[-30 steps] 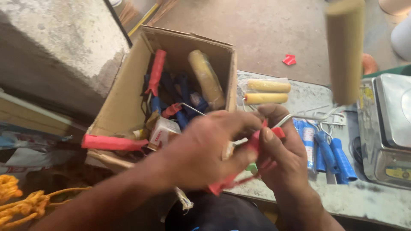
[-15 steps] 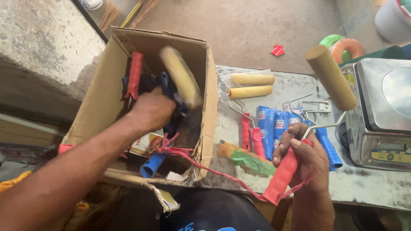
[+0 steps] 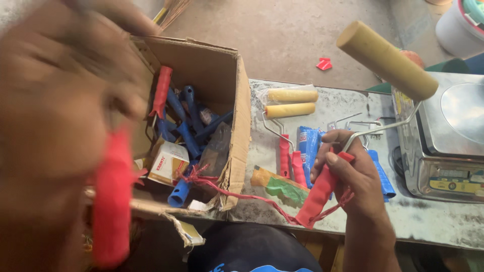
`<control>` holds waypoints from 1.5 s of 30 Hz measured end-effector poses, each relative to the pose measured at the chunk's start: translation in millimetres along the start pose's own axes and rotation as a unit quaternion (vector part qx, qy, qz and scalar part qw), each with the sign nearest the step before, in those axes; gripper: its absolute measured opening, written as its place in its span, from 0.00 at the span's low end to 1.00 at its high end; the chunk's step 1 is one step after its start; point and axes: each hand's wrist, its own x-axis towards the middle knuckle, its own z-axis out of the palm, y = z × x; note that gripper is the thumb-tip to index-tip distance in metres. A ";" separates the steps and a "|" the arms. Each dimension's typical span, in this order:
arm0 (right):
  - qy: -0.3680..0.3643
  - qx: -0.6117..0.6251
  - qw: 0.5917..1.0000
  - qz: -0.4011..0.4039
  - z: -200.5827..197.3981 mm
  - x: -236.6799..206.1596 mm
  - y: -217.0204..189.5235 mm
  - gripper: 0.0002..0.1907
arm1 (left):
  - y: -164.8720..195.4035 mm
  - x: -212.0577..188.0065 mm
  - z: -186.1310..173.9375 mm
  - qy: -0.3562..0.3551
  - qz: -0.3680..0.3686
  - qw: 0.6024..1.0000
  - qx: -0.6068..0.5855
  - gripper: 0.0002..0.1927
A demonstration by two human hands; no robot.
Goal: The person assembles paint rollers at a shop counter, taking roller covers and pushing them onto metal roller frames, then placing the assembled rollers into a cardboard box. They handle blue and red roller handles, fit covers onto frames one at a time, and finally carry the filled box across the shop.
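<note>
My right hand (image 3: 353,174) grips the red handle (image 3: 316,197) of a paint roller over the table. Its wire frame rises to a yellow sleeve (image 3: 385,59) at the upper right. A red string (image 3: 242,197) runs from that handle into the open cardboard box (image 3: 241,116). My left hand (image 3: 60,100) is raised close to the camera at the left and is heavily blurred. It holds a red handle (image 3: 111,201) that hangs down in front of the box. Inside the box lie several blue handles (image 3: 186,126) and another red handle (image 3: 161,90).
Two yellow roller sleeves in a clear bag (image 3: 290,103) lie on the stone table (image 3: 443,226), with red-handled rollers (image 3: 285,156), a blue packet (image 3: 307,143) and a green and orange packet (image 3: 282,187). A metal weighing scale (image 3: 448,141) stands at the right. A white bucket (image 3: 456,25) is behind it.
My left hand has come up out of the box toward the camera with a red handle in it. My right hand still holds its roller, shifted slightly.
</note>
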 end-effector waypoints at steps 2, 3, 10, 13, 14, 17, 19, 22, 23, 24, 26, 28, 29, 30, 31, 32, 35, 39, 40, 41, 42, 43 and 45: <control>-0.018 -0.018 1.000 -0.001 0.6 4.6 -5.0 0.19 | 2.5 -11.9 31.2 -0.004 -0.117 0.987 -0.114 0.16; -0.026 -0.027 0.999 -0.002 0.5 6.6 -6.7 0.19 | -0.8 -17.3 49.1 -0.032 -0.146 0.979 -0.137 0.15; -0.077 -0.090 0.992 -0.029 -11.7 7.8 -23.3 0.24 | -64.1 -38.6 158.8 -0.086 -0.195 0.927 -0.309 0.16; -0.091 -0.157 0.982 -0.058 -17.9 3.5 -27.6 0.27 | -73.8 -41.0 190.4 -0.066 -0.187 0.938 -0.284 0.18; -0.096 -0.168 0.979 -0.065 -19.6 2.3 -28.9 0.28 | -73.8 -41.5 198.1 -0.057 -0.194 0.938 -0.280 0.18; -0.102 -0.178 0.976 -0.071 -26.6 -0.9 -25.3 0.30 | -79.9 -45.9 227.9 -0.032 -0.210 0.948 -0.236 0.19; -0.096 -0.184 0.975 -0.074 -31.4 -0.6 -20.0 0.30 | -90.3 -50.3 245.3 -0.025 -0.192 0.960 -0.204 0.19; -0.081 -0.204 0.973 -0.070 -40.9 4.9 -11.8 0.28 | -115.2 -56.7 270.2 -0.026 -0.182 0.957 -0.223 0.19; -0.079 -0.211 0.972 -0.058 -43.4 8.4 -8.8 0.28 | -123.8 -57.4 275.1 -0.027 -0.219 0.940 -0.259 0.19; -0.078 -0.219 0.972 -0.046 -46.4 11.0 -6.5 0.28 | -132.4 -57.7 282.5 -0.028 -0.255 0.921 -0.295 0.19; -0.081 -0.234 0.969 -0.015 -50.6 13.5 -2.1 0.28 | -145.9 -55.5 291.1 0.000 -0.301 0.899 -0.318 0.19; -0.058 -0.327 0.943 0.000 -55.2 11.9 -0.3 0.28 | -153.6 -50.8 296.6 0.026 -0.311 0.881 -0.357 0.18; -0.033 -0.410 0.911 0.001 -57.7 8.1 -0.2 0.29 | -155.1 -48.3 299.0 0.037 -0.298 0.873 -0.385 0.18; -0.005 -0.489 0.872 0.003 -60.5 3.9 -0.6 0.30 | -155.5 -45.4 300.3 0.047 -0.287 0.863 -0.413 0.17; 0.028 -0.503 0.864 0.011 -63.5 1.2 -0.9 0.30 | -154.6 -43.3 302.7 0.047 -0.300 0.860 -0.410 0.17; 0.062 -0.515 0.855 0.019 -67.5 -2.7 -2.0 0.31 | -154.5 -41.8 303.5 0.045 -0.314 0.857 -0.406 0.17; 0.142 -0.416 0.898 0.028 -83.2 -8.4 -5.5 0.31 | -154.4 -43.2 310.7 0.010 -0.349 0.853 -0.388 0.17; 0.128 -0.173 0.976 -0.041 -109.6 -12.5 -10.4 0.28 | -153.0 -53.1 316.4 -0.128 -0.341 0.855 -0.369 0.20; 0.117 -0.116 0.984 -0.062 -114.2 -10.8 -10.5 0.28 | -152.7 -55.8 319.7 -0.158 -0.334 0.845 -0.386 0.20; 0.106 -0.059 0.989 -0.079 -117.8 -9.8 -10.6 0.27 | -152.5 -58.3 317.9 -0.187 -0.330 0.833 -0.402 0.21; 0.094 -0.001 0.991 -0.097 -120.0 -8.5 -10.7 0.27 | -152.4 -60.5 322.1 -0.215 -0.326 0.821 -0.418 0.22; 0.104 -0.011 0.987 -0.119 -121.3 -6.9 -11.2 0.27 | -152.1 -62.2 318.8 -0.225 -0.316 0.813 -0.435 0.25; 0.124 -0.032 0.979 -0.158 -121.0 -4.2 -13.7 0.26 | -151.7 -64.3 319.4 -0.239 -0.301 0.795 -0.469 0.32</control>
